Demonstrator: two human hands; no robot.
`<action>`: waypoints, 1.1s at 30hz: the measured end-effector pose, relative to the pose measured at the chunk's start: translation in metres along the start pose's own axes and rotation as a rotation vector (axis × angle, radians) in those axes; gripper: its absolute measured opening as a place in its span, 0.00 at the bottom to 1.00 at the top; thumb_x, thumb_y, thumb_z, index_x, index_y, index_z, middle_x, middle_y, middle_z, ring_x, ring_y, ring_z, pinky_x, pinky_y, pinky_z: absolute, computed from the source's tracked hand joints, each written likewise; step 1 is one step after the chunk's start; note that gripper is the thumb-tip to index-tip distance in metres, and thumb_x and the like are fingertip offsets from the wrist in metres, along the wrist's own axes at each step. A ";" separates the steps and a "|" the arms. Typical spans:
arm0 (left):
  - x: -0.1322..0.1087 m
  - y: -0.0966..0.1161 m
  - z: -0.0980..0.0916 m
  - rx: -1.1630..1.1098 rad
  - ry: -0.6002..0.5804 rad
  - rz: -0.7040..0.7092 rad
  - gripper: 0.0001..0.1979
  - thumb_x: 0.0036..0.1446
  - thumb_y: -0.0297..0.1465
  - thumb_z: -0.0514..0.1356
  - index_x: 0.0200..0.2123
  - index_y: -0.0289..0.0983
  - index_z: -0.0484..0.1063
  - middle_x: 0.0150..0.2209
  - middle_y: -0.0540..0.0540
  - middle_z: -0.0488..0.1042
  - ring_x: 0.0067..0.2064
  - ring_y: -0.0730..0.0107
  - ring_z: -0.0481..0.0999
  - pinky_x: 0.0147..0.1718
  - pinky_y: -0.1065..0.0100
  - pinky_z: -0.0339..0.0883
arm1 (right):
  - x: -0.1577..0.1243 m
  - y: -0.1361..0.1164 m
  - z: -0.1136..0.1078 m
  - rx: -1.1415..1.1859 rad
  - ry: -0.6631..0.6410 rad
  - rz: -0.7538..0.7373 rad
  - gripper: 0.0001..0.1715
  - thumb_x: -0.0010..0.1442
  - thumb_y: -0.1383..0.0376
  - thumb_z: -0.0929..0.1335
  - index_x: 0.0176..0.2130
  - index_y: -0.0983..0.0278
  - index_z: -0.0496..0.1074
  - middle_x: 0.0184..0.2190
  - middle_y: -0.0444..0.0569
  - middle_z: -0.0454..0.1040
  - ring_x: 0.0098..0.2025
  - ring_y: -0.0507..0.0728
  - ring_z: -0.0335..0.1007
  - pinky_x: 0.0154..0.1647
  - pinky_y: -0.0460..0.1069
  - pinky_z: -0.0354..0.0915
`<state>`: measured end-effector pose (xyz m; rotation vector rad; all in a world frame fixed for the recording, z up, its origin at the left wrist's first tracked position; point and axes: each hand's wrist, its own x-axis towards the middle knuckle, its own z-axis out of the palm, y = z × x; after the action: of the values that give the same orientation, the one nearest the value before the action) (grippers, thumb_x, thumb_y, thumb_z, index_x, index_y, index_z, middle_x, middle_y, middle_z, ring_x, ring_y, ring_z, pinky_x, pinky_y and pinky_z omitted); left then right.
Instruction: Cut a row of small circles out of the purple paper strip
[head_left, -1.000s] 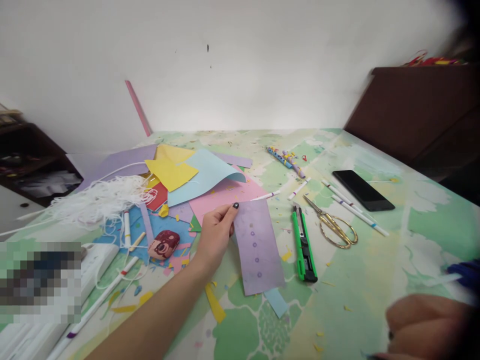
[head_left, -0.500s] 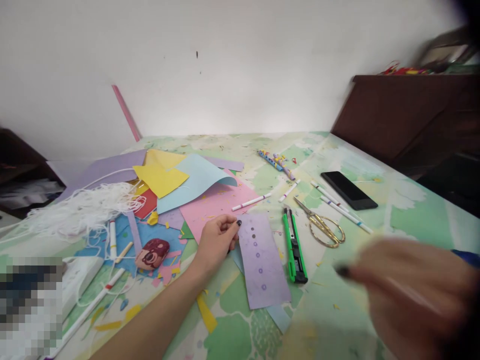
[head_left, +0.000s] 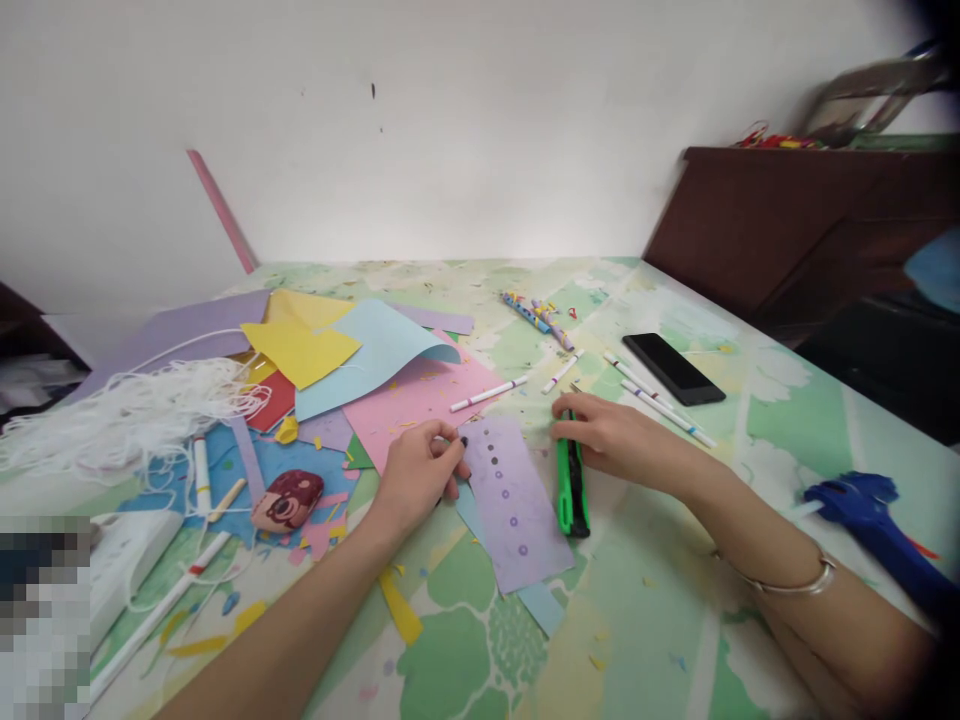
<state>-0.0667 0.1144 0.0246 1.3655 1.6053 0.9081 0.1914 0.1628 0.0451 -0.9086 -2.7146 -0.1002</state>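
My left hand point(head_left: 425, 463) is closed, thumb and fingers pinching the upper left edge of a purple paper strip point(head_left: 529, 550). The strip lies on the table with a row of marks down it: dark punched holes near the top, small drawn circles below. A light blue paper strip point(head_left: 541, 608) peeks out beneath it. Just right of the paper, my right hand point(head_left: 600, 430) has its fingers closed over the upper end of a green and black utility knife point(head_left: 571, 490), which lies along the table. The scissors are almost wholly hidden behind that hand.
Several markers point(head_left: 491, 393) and a black phone point(head_left: 673, 368) lie farther back. Coloured paper sheets point(head_left: 375, 350), tangled white cord point(head_left: 135, 410), a brown bear-faced case point(head_left: 289, 500) and a white power strip point(head_left: 142, 560) crowd the left. A blue plastic tool point(head_left: 862, 505) lies at right.
My right hand has moved left and forward from the right side onto the utility knife, now covering the scissors. The left hand keeps its hold at the purple paper. The view has shifted slightly.
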 end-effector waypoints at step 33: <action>-0.111 -0.022 0.086 1.158 0.198 0.957 0.13 0.57 0.28 0.54 0.43 0.28 0.70 0.49 0.24 0.73 0.52 0.34 0.72 0.46 0.45 0.66 | 0.004 -0.041 0.030 1.506 0.117 0.580 0.20 0.48 0.67 0.76 0.43 0.61 0.74 0.33 0.45 0.76 0.32 0.50 0.74 0.32 0.43 0.70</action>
<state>0.0114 0.0028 -0.0157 3.0910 1.6436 0.5577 0.1570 0.1372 0.0184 -0.9401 -1.4974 1.6141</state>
